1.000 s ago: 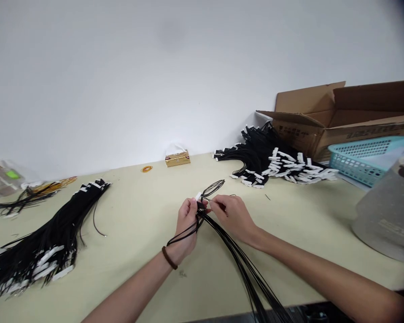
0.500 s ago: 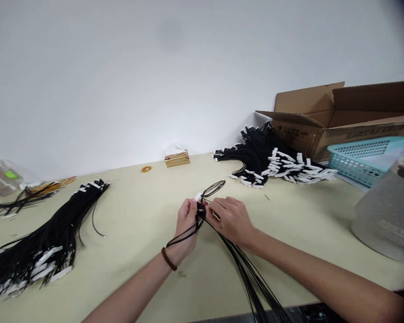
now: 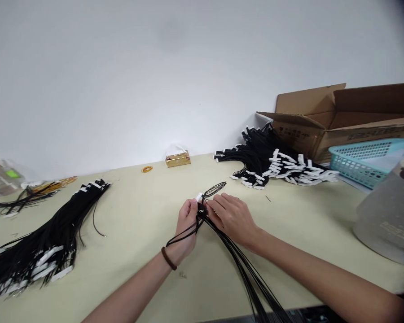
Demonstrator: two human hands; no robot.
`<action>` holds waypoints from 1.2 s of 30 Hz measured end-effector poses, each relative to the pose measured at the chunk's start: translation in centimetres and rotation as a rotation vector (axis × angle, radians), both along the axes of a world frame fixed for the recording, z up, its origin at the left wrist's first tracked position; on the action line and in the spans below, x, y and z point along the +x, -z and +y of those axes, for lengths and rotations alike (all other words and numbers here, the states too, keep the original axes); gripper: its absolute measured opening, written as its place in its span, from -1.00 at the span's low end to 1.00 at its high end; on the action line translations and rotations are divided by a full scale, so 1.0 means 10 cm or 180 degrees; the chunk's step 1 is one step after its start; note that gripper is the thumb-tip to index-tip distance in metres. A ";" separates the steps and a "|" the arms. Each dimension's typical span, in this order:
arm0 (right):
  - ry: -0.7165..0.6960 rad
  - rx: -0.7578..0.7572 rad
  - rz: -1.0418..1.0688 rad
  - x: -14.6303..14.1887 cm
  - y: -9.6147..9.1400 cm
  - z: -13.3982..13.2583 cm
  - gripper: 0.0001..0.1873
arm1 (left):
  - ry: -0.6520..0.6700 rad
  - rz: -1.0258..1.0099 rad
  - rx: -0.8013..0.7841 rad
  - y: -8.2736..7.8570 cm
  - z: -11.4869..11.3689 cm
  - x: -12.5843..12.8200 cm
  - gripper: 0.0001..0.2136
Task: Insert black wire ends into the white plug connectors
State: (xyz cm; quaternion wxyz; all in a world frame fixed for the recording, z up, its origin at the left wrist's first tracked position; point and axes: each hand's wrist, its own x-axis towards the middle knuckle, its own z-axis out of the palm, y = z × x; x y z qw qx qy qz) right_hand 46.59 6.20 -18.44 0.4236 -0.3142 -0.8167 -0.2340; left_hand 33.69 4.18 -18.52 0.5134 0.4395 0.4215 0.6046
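Note:
Near the middle of the table, a bundle of black wires [image 3: 244, 264] runs between my two hands and trails down over the front edge. My left hand [image 3: 186, 226] is closed on the bundle, thumb on top, with a white connector [image 3: 199, 197] sticking out above it. Some strands cross my left wrist, and a thin loop stands up beyond the fingers. My right hand [image 3: 232, 217] is closed beside it, fingertips pinched at the wires; what exactly they grip is hidden.
At the left lies a heap of black wires [image 3: 60, 224] with white connectors. A second wire pile [image 3: 256, 152] sits at the back right, by a cardboard box [image 3: 299, 134], a turquoise basket [image 3: 352, 166] and a grey container [image 3: 390, 220]. A gold tissue pack [image 3: 177, 159] stands against the wall.
My right hand's fingers have shifted slightly at the wires. My left hand keeps its grip, and the view has moved very little.

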 end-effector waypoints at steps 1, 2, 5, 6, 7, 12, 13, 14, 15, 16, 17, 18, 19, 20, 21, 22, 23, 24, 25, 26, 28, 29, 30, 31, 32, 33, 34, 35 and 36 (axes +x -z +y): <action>0.0024 0.0004 0.0005 0.00 0.00 0.00 -0.78 | -0.0009 0.0048 0.0007 0.00 0.00 0.00 -0.68; 0.0043 0.0009 0.0002 0.00 0.00 0.01 -0.78 | -0.0012 0.0092 0.0015 0.00 0.00 0.00 -0.68; 0.0022 0.0047 -0.0096 0.01 0.00 0.03 -0.79 | -0.0021 0.0199 0.0043 0.00 0.00 0.00 -0.68; -0.0020 0.0053 -0.0178 0.02 0.00 0.03 -0.80 | -0.0037 0.0226 0.0047 0.00 0.00 0.00 -0.68; -0.0074 0.0064 -0.0274 0.02 0.00 0.04 -0.81 | -0.0053 0.0245 0.0044 0.00 0.00 0.00 -0.68; -0.0109 0.0089 -0.0503 0.06 0.00 0.08 -0.85 | 0.0035 0.0334 0.0029 0.02 0.01 -0.02 -0.68; -0.0076 0.0066 -0.0511 0.06 0.00 0.08 -0.85 | 0.0054 0.0364 0.0038 0.02 0.02 -0.02 -0.69; -0.0040 0.0037 -0.0521 0.06 0.00 0.08 -0.85 | 0.0064 0.0391 0.0044 0.03 0.02 -0.03 -0.69; 0.0001 0.0009 -0.0527 0.06 0.00 0.08 -0.85 | 0.0064 0.0407 0.0051 0.03 0.02 -0.03 -0.69; 0.0039 -0.0009 -0.0518 0.05 0.00 0.08 -0.86 | 0.0058 0.0417 0.0056 0.02 0.02 -0.03 -0.69; 0.0066 -0.0022 -0.0488 0.05 -0.01 0.07 -0.86 | 0.0057 0.0429 0.0062 0.02 0.02 -0.03 -0.69; 0.0069 -0.0029 -0.0436 0.05 -0.01 0.07 -0.86 | 0.0057 0.0448 0.0070 0.02 0.02 -0.03 -0.69; 0.0032 -0.0034 -0.0370 0.05 -0.02 0.07 -0.87 | 0.0057 0.0472 0.0082 0.01 0.02 -0.03 -0.68; -0.0046 -0.0039 -0.0296 0.05 -0.03 0.07 -0.87 | 0.0059 0.0497 0.0098 0.01 0.02 -0.03 -0.68; -0.0168 -0.0046 -0.0234 0.05 -0.03 0.07 -0.88 | 0.0066 0.0516 0.0112 0.00 0.02 -0.03 -0.68; -0.0314 -0.0058 -0.0183 0.05 -0.03 0.07 -0.88 | 0.0073 0.0521 0.0123 0.00 0.02 -0.03 -0.69; -0.0460 -0.0089 -0.0145 0.05 -0.03 0.07 -0.87 | 0.0083 0.0514 0.0132 -0.01 0.02 -0.03 -0.69; -0.0589 -0.0134 -0.0113 0.05 -0.03 0.08 -0.85 | 0.0100 0.0497 0.0134 -0.01 0.03 -0.03 -0.69; -0.0682 -0.0198 -0.0086 0.05 -0.02 0.08 -0.83 | 0.0125 0.0472 0.0127 -0.01 0.03 -0.03 -0.69; -0.0742 -0.0263 -0.0062 0.05 -0.02 0.08 -0.81 | 0.0150 0.0440 0.0114 -0.01 0.03 -0.03 -0.70; -0.0779 -0.0369 -0.0032 0.05 -0.01 0.08 -0.79 | 0.0191 0.0371 0.0084 -0.01 0.03 -0.03 -0.70; -0.0785 -0.0392 -0.0030 0.05 -0.01 0.07 -0.79 | 0.0207 0.0341 0.0073 -0.01 0.03 -0.03 -0.70; -0.0794 -0.0397 -0.0032 0.05 -0.01 0.07 -0.79 | 0.0211 0.0318 0.0064 -0.01 0.03 -0.03 -0.70; -0.0803 -0.0397 -0.0035 0.05 -0.01 0.07 -0.78 | 0.0206 0.0306 0.0057 -0.01 0.02 -0.03 -0.70; -0.0809 -0.0389 -0.0028 0.05 -0.01 0.07 -0.78 | 0.0198 0.0302 0.0052 -0.02 0.02 -0.02 -0.70; -0.0812 -0.0390 -0.0018 0.05 -0.01 0.07 -0.79 | 0.0194 0.0303 0.0046 -0.02 0.02 -0.02 -0.70; -0.0814 -0.0393 -0.0008 0.05 -0.01 0.06 -0.80 | 0.0190 0.0303 0.0040 -0.03 0.01 -0.02 -0.69; -0.0812 -0.0398 0.0002 0.05 -0.02 0.06 -0.80 | 0.0189 0.0302 0.0033 -0.03 0.01 -0.02 -0.69; -0.0808 -0.0402 0.0010 0.05 -0.02 0.06 -0.81 | 0.0196 0.0295 0.0028 -0.03 0.01 -0.02 -0.68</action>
